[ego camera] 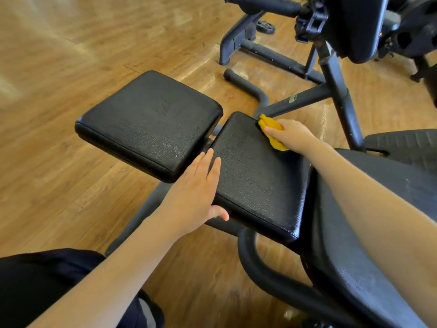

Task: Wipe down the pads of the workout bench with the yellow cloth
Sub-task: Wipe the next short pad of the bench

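— Across the middle, from nine to three o'clock: two black pads. Larger left pad [149, 124] at ten, untouched by any hand. Narrower right pad [255, 176] dead centre, glossy toward five, possibly damp.

— Left hand [196, 190] at six of that pad: flat, fingers straight, bracing the edge, holding nothing. Right hand [290, 134] at one o'clock, pressing down on the yellow cloth [272, 130], bunched at the pad's far corner.

— Risks?

— Could slip off that corner onto the frame bar [300, 98]; likely to skip the seams and the left pad.

— Hidden?

— Most of the cloth under the palm; the rear pad [354, 233] at four o'clock behind the forearm; the bench base cropped.
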